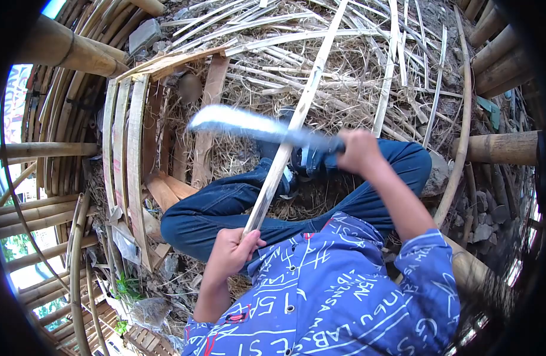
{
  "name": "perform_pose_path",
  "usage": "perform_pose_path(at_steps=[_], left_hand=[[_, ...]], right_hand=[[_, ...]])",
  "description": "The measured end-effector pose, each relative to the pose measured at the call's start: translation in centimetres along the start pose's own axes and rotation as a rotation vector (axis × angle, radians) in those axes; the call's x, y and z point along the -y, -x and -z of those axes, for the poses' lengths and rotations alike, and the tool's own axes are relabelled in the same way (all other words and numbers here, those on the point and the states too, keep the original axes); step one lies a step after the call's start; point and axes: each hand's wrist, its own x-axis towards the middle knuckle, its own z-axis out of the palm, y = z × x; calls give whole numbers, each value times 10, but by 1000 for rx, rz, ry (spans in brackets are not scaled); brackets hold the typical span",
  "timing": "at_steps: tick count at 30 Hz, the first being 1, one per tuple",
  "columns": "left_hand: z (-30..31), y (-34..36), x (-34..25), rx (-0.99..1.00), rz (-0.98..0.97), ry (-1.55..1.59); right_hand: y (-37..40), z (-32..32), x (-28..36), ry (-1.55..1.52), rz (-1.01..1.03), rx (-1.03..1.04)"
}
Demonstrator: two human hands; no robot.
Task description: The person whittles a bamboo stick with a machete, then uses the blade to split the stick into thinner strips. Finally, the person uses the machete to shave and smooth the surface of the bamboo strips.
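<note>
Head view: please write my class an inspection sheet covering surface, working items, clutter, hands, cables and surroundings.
Surface: ground, strewn with pale shavings.
Working items: pale strip; long knife, its blade blurred, crossing the strip in view; contact unclear.
Clutter: loose strips, clear plastic.
Hands: left hand grips the strip's near end; right hand grips the knife.
Cables: thin dark line at left; whether cable or cord, cannot tell.
Surroundings: bamboo poles on both sides; wooden planks at left.

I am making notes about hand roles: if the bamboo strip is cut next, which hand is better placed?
Probably the right hand: it grips the machete, whose blurred blade crosses the bamboo strip in this view. The left hand is occupied, holding the strip's near end.
</note>
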Motion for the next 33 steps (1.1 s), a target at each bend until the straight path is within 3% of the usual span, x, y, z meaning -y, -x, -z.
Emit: perform_pose_path(at_steps=[2,3,9,16,19,21,23,27,31,33], left_hand=[[0,5,14,-49,-10,54],[-4,6,16,-58,-12,58],[7,7,2,-57,16,69],[12,5,-1,-10,28,47],[21,31,-6,13,31,8],[34,54,-7,74,10,61],[45,76,-2,33,32,124],[49,73,6,-38,112,137],[52,63,3,94,131,149],[54,61,7,10,84,94]], right_hand=[[-36,-7,-53,78,-337,50],[-48,-3,-70,90,-364,38],[-59,13,-60,91,-377,-22],[-46,-5,-49,-19,-175,-86],[-55,5,-55,2,-319,-14],[-84,7,-97,11,-617,13],[-96,13,-138,17,-770,36],[-72,6,-153,53,-707,-23],[-35,-6,-113,-64,-654,0],[-18,-9,-89,-98,-572,-41]])
